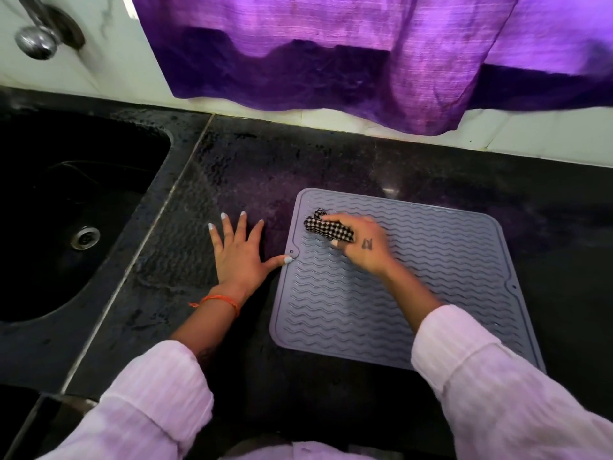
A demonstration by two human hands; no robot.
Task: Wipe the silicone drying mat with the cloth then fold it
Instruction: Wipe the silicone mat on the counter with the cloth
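A grey silicone drying mat (431, 280) with wavy ridges lies flat on the dark stone counter, right of centre. My right hand (363, 245) grips a bunched black-and-white checked cloth (326, 225) and holds it down on the mat's far-left part. My left hand (240, 254) lies flat on the counter just left of the mat, fingers spread, with the thumb tip touching the mat's left edge.
A black sink (66, 207) with a metal drain (85, 237) is set into the counter (232, 180) on the left. A steel tap (36, 38) juts from the wall at top left. A purple curtain (331, 54) hangs over the white tiled wall behind.
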